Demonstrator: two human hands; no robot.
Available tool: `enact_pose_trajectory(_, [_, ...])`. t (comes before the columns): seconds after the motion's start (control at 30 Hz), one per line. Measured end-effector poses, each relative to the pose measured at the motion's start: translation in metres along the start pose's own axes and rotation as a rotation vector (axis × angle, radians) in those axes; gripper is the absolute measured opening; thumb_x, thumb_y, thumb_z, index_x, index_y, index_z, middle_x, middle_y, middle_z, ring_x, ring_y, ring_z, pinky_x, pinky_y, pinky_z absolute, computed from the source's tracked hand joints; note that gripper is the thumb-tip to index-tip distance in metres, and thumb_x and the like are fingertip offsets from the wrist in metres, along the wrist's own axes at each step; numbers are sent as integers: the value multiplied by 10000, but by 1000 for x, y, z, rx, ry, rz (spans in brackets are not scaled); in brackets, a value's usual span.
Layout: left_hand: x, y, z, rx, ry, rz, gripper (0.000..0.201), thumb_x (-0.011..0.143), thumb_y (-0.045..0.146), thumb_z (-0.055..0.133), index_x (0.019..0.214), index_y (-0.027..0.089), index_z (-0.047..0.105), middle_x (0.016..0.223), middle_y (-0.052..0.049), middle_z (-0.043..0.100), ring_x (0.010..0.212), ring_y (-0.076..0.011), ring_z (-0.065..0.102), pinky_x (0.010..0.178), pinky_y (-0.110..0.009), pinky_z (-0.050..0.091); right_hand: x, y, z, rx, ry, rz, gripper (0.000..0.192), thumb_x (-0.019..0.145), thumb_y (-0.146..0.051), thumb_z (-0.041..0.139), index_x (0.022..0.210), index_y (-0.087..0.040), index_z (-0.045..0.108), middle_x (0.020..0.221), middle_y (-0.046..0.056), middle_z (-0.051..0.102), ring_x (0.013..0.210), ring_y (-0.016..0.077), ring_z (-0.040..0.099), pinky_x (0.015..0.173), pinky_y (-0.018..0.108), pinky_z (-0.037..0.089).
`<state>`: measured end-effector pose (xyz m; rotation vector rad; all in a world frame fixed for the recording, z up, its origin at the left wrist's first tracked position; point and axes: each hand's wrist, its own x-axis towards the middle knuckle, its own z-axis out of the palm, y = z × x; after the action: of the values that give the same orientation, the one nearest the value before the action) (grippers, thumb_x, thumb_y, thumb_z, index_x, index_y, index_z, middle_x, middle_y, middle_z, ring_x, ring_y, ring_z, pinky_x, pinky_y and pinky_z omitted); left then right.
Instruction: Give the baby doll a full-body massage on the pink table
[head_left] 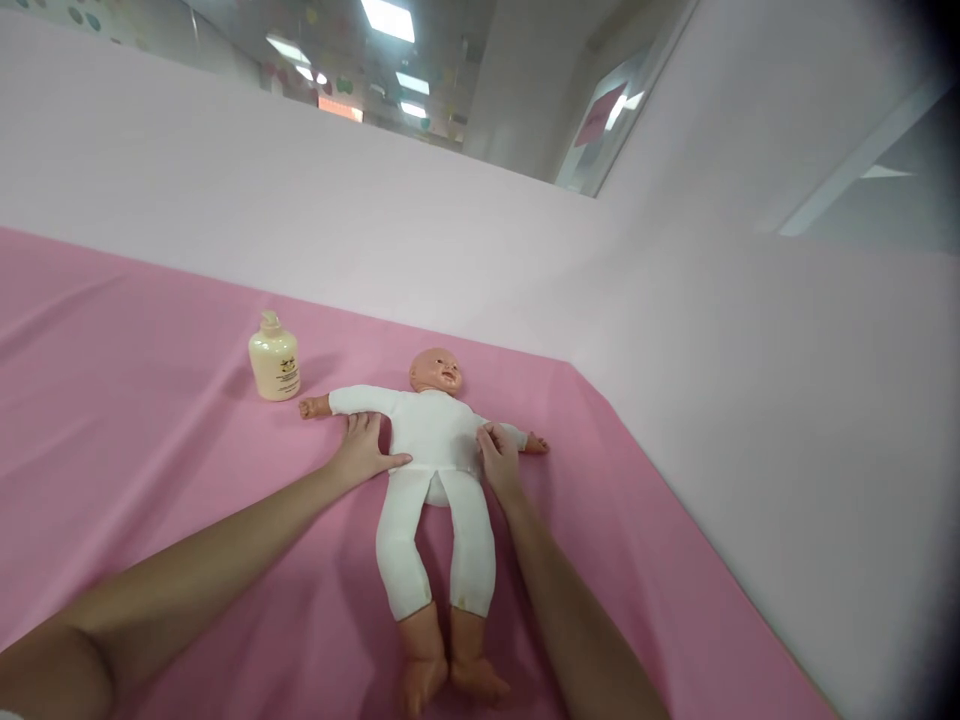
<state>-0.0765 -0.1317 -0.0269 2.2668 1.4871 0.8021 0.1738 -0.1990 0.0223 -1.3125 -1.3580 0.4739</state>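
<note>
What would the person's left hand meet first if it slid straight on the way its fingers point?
Probably the doll's outstretched arm: the left hand lies flat on the pink cloth beside the doll, fingers pointing up at that sleeve.

A plastic baby doll in a white cloth bodysuit lies face-up on the pink-sheeted bench; a cream plastic pump bottle stands beyond its arm, left.

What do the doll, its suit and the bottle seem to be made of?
Doll: probably vinyl or plastic, as the head and feet look smooth with a slight sheen.
Suit: soft white fabric, matte and creased.
Bottle: likely plastic, cream-coloured, smooth, slightly glossy.
</note>
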Motion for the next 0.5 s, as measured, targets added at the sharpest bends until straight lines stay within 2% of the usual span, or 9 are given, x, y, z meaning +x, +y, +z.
enact_pose_trajectory(0.13, [0,-1,1,-107,80,-47,1169,546,694,771,1425,86,297,1491,-267,303,1432,-507,172,1151,-628,152,11,-28,16,-51,-199,17,223,877,-406,499,774,-215,550,664,-34,469,628,141,443,604,263,361])
enact_pose_trajectory(0.2, [-1,-1,0,-194,107,2,1242,573,694,769,1492,108,172,1558,-282,178,1470,-495,80,1163,-633,137,15,-41,28,-71,-283,28,193,867,-359,518,979,-220,592,677,-41,493,625,138,462,598,258,377])
enact_pose_trajectory(0.23, [-2,-1,-2,-236,122,43,1252,602,699,755,1515,132,113,1580,-278,127,1481,-484,51,1163,-640,141,16,-47,35,-69,-317,23,257,856,-329,532,1086,-226,585,692,-41,508,639,139,480,606,256,392])
enact_pose_trajectory(0.3, [-4,-1,-4,-302,158,142,1224,670,698,717,1540,193,19,1610,-254,53,1493,-461,19,1156,-655,159,17,-53,48,-33,-352,3,454,835,-290,562,1282,-236,512,718,-41,533,688,142,523,660,263,434])
enact_pose_trajectory(0.37, [-6,0,-8,-344,190,238,1168,730,666,692,1547,241,-26,1624,-225,34,1504,-430,26,1159,-648,178,16,-53,59,32,-372,8,645,827,-293,589,1431,-242,371,763,-35,560,731,144,554,712,277,461])
enact_pose_trajectory(0.43, [-8,3,-10,-393,218,286,1105,775,615,684,1547,271,-27,1625,-200,77,1510,-389,80,1173,-615,197,12,-48,67,75,-391,4,786,816,-283,607,1508,-244,234,831,-19,596,764,148,571,753,294,475])
enact_pose_trajectory(0.5, [-7,5,-10,-467,251,268,1043,800,564,686,1542,281,10,1609,-184,149,1501,-355,159,1179,-574,227,6,-42,71,76,-405,-22,847,809,-248,604,1535,-245,167,944,19,636,787,149,577,785,306,480])
